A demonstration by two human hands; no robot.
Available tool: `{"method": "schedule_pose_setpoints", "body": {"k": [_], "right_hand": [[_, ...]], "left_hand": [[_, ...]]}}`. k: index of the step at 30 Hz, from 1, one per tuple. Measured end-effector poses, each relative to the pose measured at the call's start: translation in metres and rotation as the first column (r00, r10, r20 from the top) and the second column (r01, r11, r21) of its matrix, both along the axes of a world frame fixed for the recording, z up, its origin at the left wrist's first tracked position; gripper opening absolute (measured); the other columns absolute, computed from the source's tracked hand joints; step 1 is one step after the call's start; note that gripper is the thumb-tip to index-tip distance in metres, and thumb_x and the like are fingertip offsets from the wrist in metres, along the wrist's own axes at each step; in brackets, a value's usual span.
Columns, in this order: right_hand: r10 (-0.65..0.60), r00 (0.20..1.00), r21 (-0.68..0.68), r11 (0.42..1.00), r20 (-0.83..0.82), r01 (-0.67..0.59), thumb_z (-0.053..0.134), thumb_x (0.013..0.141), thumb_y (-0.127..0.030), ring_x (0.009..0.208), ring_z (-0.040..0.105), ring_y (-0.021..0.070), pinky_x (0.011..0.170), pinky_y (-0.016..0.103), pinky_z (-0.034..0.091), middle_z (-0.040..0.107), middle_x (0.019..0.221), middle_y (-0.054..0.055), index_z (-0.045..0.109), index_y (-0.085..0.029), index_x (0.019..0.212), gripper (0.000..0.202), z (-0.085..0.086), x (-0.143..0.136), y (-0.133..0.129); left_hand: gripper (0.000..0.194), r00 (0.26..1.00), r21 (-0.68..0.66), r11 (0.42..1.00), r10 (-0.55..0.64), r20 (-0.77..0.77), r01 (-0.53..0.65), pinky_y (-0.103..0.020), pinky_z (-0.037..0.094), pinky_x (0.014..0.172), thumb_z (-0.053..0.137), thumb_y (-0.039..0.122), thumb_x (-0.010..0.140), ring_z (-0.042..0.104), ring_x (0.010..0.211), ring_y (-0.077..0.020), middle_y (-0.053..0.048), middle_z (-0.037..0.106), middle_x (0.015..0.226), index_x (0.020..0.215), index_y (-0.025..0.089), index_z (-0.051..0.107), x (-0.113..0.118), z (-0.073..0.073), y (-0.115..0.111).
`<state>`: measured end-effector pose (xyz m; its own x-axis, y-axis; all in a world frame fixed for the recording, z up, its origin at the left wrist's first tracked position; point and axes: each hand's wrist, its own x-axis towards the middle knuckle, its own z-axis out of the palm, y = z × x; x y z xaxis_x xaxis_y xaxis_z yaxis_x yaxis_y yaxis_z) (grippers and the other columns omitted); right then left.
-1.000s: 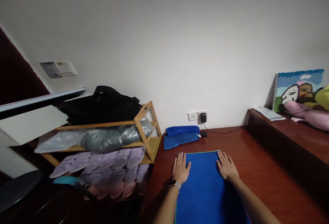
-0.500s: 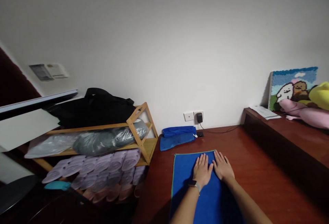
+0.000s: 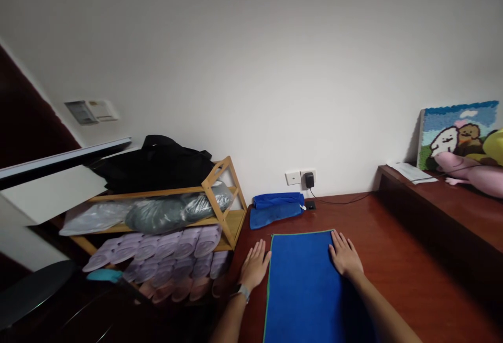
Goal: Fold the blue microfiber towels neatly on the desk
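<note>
A blue towel with a green stitched edge lies flat on the reddish-brown wooden table. My left hand, with a watch on its wrist, is open beside the towel's left edge, its fingers stretched out and its thumb close to the green stitching. At the far right corner of the towel, my right hand rests open, fingers extended along the right edge. The near end of the towel runs out of the bottom of the view.
Folded blue cloths lie against the wall near a plugged-in black adapter. To the left stands a wooden rack with purple slippers and a black bag. A raised ledge on the right bears a pink plush toy.
My left hand has moved left, off the middle of the towel to beyond its left edge. My right hand stays at the far right corner. The view has shifted slightly left.
</note>
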<state>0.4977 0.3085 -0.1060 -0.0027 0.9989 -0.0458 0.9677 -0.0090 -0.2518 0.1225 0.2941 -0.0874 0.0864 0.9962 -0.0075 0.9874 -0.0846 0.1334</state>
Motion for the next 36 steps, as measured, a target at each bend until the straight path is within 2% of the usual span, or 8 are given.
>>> {"method": "schedule_pose_setpoints", "body": {"k": [2,5,9,15,22,27,31,36], "right_hand": [[0.004,1.0,0.005,1.0,0.01,-0.004,0.015,0.103,-0.047,0.162,0.016,0.0197,0.131,0.042,0.01,0.02,0.174,0.0,0.018,-0.016,0.168,0.071,-0.002,0.0,0.0],[0.002,0.999,0.014,1.0,0.041,-0.003,0.015,0.103,-0.046,0.161,0.017,0.0202,0.131,0.042,0.011,0.021,0.174,0.0,0.018,-0.016,0.168,0.071,-0.005,0.001,0.0],[0.001,0.997,0.029,1.0,0.077,-0.003,0.015,0.103,-0.047,0.161,0.018,0.0205,0.131,0.042,0.012,0.022,0.174,0.0,0.019,-0.016,0.167,0.071,-0.011,0.002,0.002],[-0.001,0.993,0.023,1.0,0.118,-0.002,0.014,0.103,-0.047,0.161,0.017,0.0211,0.13,0.042,0.013,0.023,0.174,0.001,0.019,-0.017,0.168,0.071,-0.017,0.003,0.003],[0.011,0.998,-0.054,0.999,0.063,-0.008,0.015,0.104,-0.043,0.16,0.02,0.0229,0.129,0.045,0.021,0.023,0.174,0.003,0.023,-0.016,0.167,0.069,-0.002,0.007,0.004],[0.062,0.998,0.002,0.998,-0.01,-0.062,0.013,0.105,-0.047,0.161,0.014,0.0205,0.13,0.043,0.016,0.02,0.175,0.001,0.022,-0.02,0.168,0.069,-0.005,0.018,-0.023],[0.069,0.998,-0.034,0.997,0.007,-0.069,0.013,0.104,-0.048,0.162,0.013,0.0201,0.131,0.042,0.011,0.021,0.174,0.002,0.021,-0.015,0.167,0.072,-0.013,0.016,-0.049],[0.051,0.998,-0.004,0.999,0.029,-0.051,0.013,0.105,-0.047,0.162,0.013,0.0199,0.132,0.042,0.01,0.021,0.174,0.002,0.019,-0.015,0.167,0.071,-0.007,0.008,-0.059]], "left_hand": [[0.07,1.0,0.036,0.999,0.006,0.002,-0.007,-0.048,0.026,0.13,0.021,0.055,0.107,0.028,0.158,-0.0238,-0.009,0.032,0.17,0.163,0.016,0.035,-0.024,-0.007,-0.014],[0.065,1.0,0.151,0.988,0.015,0.025,-0.019,-0.048,0.028,0.129,0.025,0.053,0.108,0.032,0.157,-0.0233,-0.008,0.037,0.169,0.162,0.018,0.039,-0.038,-0.018,-0.028],[0.059,0.997,0.247,0.968,0.024,0.071,-0.041,-0.047,0.032,0.128,0.033,0.049,0.107,0.04,0.153,-0.024,-0.008,0.047,0.164,0.158,0.021,0.047,-0.034,-0.022,-0.032],[0.054,0.995,0.253,0.966,0.025,0.092,-0.048,-0.046,0.034,0.127,0.039,0.04,0.104,0.045,0.151,-0.0223,-0.008,0.052,0.161,0.153,0.022,0.053,-0.031,-0.016,-0.031],[0.054,0.995,0.248,0.968,0.023,0.097,-0.046,-0.045,0.033,0.127,0.04,0.035,0.103,0.045,0.15,-0.0221,-0.009,0.052,0.161,0.152,0.02,0.054,-0.029,-0.014,-0.033],[0.054,0.994,0.249,0.968,0.019,0.106,-0.045,-0.046,0.033,0.127,0.04,0.036,0.102,0.045,0.15,-0.0228,-0.009,0.053,0.16,0.152,0.02,0.054,-0.03,-0.013,-0.032],[0.055,0.994,0.248,0.968,0.022,0.108,-0.048,-0.045,0.032,0.128,0.038,0.036,0.102,0.044,0.151,-0.0233,-0.01,0.052,0.161,0.152,0.018,0.054,-0.031,-0.015,-0.029],[0.054,0.995,0.248,0.968,0.024,0.094,-0.046,-0.044,0.033,0.127,0.037,0.036,0.102,0.046,0.15,-0.0226,-0.008,0.054,0.159,0.152,0.021,0.054,-0.03,-0.014,-0.027]]}}
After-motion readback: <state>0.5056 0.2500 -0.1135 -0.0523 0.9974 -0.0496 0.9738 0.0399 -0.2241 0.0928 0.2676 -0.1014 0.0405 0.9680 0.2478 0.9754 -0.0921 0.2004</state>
